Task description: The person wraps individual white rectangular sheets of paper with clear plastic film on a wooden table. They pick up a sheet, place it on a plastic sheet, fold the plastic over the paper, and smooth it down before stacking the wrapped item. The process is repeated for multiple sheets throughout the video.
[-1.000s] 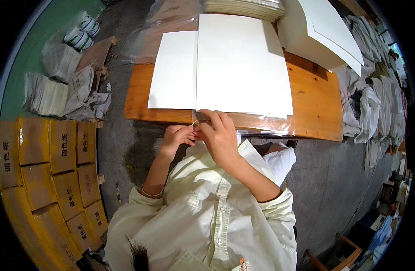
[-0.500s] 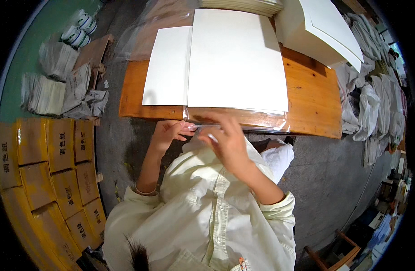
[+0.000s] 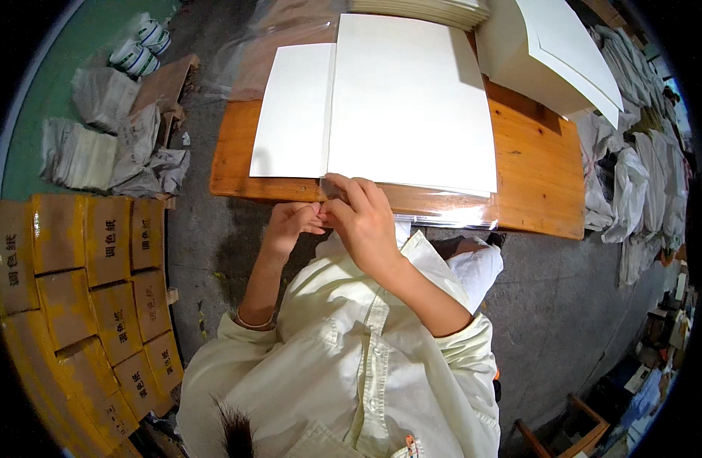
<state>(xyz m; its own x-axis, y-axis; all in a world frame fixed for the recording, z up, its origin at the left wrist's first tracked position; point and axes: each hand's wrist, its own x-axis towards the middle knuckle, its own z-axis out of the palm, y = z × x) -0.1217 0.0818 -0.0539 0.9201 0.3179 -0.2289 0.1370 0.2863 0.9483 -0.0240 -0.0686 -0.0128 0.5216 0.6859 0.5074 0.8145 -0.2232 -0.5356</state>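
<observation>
Film (image 3: 458, 203) juts over the near edge of the surface (image 3: 536, 164), probably so that both hands can reach its rim. Left hand (image 3: 293, 226) and right hand (image 3: 362, 226) meet just off that edge, fingers bent and narrow; whether they pinch the film cannot be told. Two white sheets (image 3: 410, 107) lie flat on the surface, likely to keep them uncreased, with no writing visible. Left of the surface, stacked cartons (image 3: 111, 304) bear dark printed characters; farther off, tubs (image 3: 134, 56) show bands too small to read.
</observation>
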